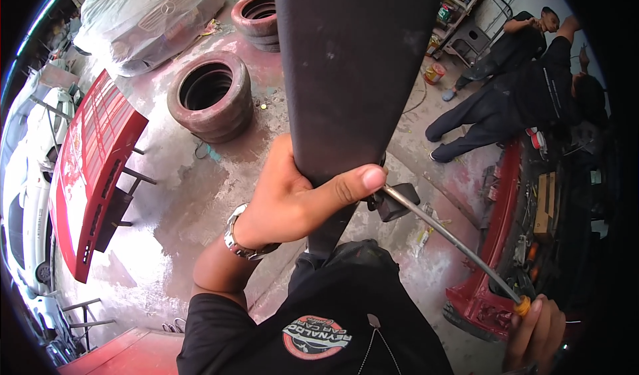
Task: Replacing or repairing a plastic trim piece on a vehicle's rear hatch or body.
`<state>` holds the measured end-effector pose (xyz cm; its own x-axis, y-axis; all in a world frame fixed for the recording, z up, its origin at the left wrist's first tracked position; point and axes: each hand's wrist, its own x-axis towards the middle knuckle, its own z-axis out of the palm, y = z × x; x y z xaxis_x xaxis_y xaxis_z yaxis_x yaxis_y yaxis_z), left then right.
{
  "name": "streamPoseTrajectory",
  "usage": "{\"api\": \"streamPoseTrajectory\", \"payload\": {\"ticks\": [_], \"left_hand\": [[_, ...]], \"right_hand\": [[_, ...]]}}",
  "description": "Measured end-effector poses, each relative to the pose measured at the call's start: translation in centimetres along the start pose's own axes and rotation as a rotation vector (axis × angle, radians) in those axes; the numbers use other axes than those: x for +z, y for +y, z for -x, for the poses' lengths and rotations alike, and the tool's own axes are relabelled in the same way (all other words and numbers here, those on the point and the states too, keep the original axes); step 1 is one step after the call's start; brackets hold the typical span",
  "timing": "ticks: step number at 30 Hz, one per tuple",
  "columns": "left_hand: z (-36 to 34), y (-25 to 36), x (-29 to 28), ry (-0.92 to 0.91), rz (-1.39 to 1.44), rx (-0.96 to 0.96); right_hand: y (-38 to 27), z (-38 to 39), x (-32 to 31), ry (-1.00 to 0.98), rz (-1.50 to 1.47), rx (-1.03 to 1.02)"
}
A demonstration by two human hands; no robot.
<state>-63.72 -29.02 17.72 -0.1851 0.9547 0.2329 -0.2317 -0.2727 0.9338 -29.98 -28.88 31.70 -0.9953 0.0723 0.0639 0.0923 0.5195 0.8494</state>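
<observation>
A long dark grey plastic-looking panel rises in front of me, running from near my waist to the top of the view. My left hand is wrapped round its lower part, with the thumb across the near face. In my right hand, at the lower right, is a screwdriver with an orange handle and a long metal shaft. The shaft slants up to the panel's right edge, by my left thumb. The screwdriver's tip is hidden there. Beside it a small black block-like part sticks out from behind the panel.
Stacked tires stand on the stained floor. A red car panel rests on a metal stand at left. Plastic covers a car behind. A red bumper borders the right side. Two people are at the far right.
</observation>
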Motion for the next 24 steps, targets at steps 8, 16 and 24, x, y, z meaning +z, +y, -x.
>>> {"api": "streamPoseTrajectory", "payload": {"ticks": [8, 16, 24], "left_hand": [[0.5, -0.6, -0.4, 0.059, -0.083, -0.007], [0.1, -1.2, -0.5, -0.004, -0.004, -0.003], [0.1, -1.6, -1.3, 0.029, 0.016, -0.065]], "right_hand": [[1.1, -2.7, 0.8, -0.636, -1.591, 1.170], [1.1, -1.5, 0.1, -0.274, -1.101, 0.559], [-1.2, -2.1, -2.2, -0.261, -0.301, 0.106]]}}
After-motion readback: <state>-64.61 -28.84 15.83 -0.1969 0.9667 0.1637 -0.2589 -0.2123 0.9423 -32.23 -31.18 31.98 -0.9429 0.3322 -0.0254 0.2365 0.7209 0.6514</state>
